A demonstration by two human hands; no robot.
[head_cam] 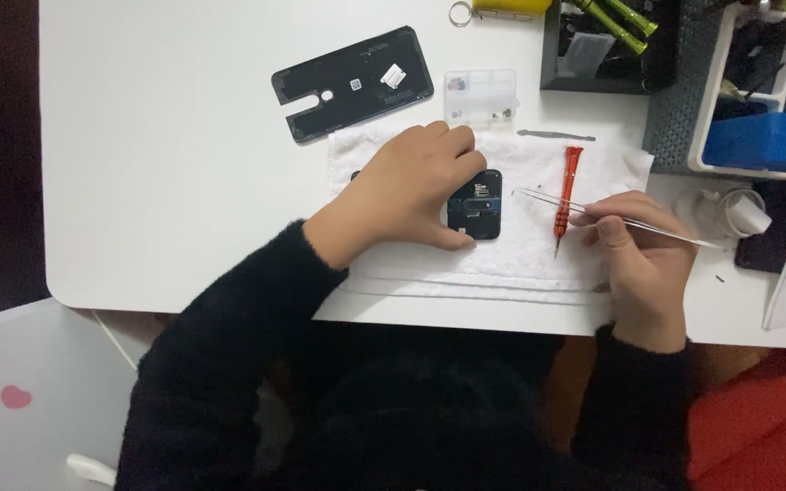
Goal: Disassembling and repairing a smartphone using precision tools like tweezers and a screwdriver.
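Left hand [411, 186] pins the opened phone [476, 205] flat on the towel [520, 264]; right hand [643, 250] pinches thin tweezers [557, 202] (springy, slippery). Phone's innards look fragile, so grip its edges.

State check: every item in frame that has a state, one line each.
Phone: back cover off, internals exposed, lying on the white towel.
Back cover: detached, flat on the table, inner side up.
Parts box: clear, on the table; lid state unclear.
Red screwdriver: lying loose on the towel.
Tweezers: held, tips toward the phone.
Left hand: pressing the phone down.
Right hand: gripping the tweezers.
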